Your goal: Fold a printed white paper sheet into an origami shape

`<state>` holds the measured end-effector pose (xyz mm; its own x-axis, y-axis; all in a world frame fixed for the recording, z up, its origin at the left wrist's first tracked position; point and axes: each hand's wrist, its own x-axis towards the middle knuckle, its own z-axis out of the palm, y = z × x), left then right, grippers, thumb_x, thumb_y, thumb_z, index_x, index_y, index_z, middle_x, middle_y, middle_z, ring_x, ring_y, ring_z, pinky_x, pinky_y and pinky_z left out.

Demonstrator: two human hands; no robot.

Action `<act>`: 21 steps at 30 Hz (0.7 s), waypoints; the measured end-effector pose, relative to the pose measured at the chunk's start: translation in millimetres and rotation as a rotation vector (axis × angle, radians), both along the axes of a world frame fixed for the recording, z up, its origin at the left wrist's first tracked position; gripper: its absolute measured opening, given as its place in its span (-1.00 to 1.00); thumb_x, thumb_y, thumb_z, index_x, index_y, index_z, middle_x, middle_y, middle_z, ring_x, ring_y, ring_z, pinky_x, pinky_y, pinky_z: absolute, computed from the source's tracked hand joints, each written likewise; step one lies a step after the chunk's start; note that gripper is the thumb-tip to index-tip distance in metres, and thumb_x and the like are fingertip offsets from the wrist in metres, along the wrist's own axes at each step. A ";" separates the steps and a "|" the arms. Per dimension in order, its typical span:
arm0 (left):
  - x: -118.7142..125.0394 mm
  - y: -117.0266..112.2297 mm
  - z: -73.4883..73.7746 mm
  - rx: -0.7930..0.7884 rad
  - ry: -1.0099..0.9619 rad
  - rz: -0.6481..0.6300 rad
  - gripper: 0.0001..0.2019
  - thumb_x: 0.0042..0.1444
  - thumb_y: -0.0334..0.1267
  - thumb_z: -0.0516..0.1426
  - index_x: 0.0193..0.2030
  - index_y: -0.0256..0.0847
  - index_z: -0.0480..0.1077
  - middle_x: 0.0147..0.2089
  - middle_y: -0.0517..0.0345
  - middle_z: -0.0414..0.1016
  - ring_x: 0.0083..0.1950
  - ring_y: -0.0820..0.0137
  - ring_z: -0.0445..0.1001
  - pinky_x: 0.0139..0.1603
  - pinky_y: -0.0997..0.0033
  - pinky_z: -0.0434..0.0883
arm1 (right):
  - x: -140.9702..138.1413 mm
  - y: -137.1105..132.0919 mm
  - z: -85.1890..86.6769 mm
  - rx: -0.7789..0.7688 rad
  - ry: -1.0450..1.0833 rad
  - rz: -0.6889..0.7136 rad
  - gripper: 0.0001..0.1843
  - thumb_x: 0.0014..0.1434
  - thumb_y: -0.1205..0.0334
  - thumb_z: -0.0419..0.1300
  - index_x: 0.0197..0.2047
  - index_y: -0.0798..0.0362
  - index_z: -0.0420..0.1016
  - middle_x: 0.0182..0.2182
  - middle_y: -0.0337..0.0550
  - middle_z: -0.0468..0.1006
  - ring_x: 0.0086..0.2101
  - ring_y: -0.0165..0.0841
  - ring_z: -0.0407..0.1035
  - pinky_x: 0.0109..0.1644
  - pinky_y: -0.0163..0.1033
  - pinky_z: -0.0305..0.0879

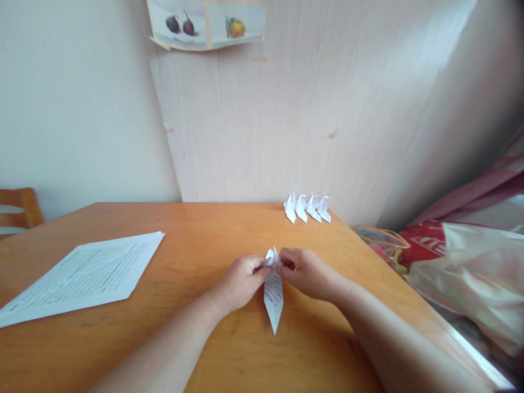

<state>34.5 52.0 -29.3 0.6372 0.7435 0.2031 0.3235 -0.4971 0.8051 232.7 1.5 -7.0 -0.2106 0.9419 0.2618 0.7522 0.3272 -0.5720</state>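
Observation:
A narrow folded piece of printed white paper lies on the orange wooden table, its sharp tip pointing toward me. My left hand pinches its top left flap with curled fingers. My right hand pinches the top right flap the same way. Both hands rest on the tabletop and meet at the paper's upper end.
Several finished folded paper figures stand in a row at the table's far right edge by the pale wall panel. A stack of printed sheets lies at the left. A wooden chair back shows far left; plastic bags sit right.

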 end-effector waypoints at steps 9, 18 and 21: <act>-1.9 1.4 0.1 -0.101 -0.067 -0.047 -0.72 0.30 -0.12 0.09 -0.19 -0.21 0.58 -0.20 0.17 0.64 -0.14 0.22 0.55 -0.11 0.34 0.42 | 4.1 -2.3 2.9 -0.057 0.060 0.025 -0.87 0.19 0.31 0.14 -0.42 0.05 0.36 -0.52 -0.34 0.37 -0.45 -0.45 0.23 -0.41 -0.33 0.03; -3.9 4.3 -1.3 -0.106 -0.059 -0.050 -0.74 0.30 -0.13 0.10 -0.20 -0.23 0.56 -0.19 0.12 0.64 -0.12 0.23 0.56 -0.09 0.32 0.44 | 3.5 1.0 -1.5 -0.077 0.082 0.019 -0.88 0.19 0.29 0.14 -0.40 0.06 0.39 -0.51 -0.34 0.37 -0.46 -0.45 0.22 -0.41 -0.33 0.05; -2.2 2.9 -0.6 -0.120 -0.107 -0.037 -0.81 0.24 -0.22 0.14 -0.14 -0.21 0.55 -0.12 0.10 0.64 -0.07 0.24 0.56 -0.02 0.31 0.45 | 2.8 2.6 -4.2 -0.090 0.077 -0.007 -0.89 0.18 0.28 0.15 -0.40 0.06 0.37 -0.51 -0.34 0.38 -0.46 -0.45 0.22 -0.42 -0.33 0.05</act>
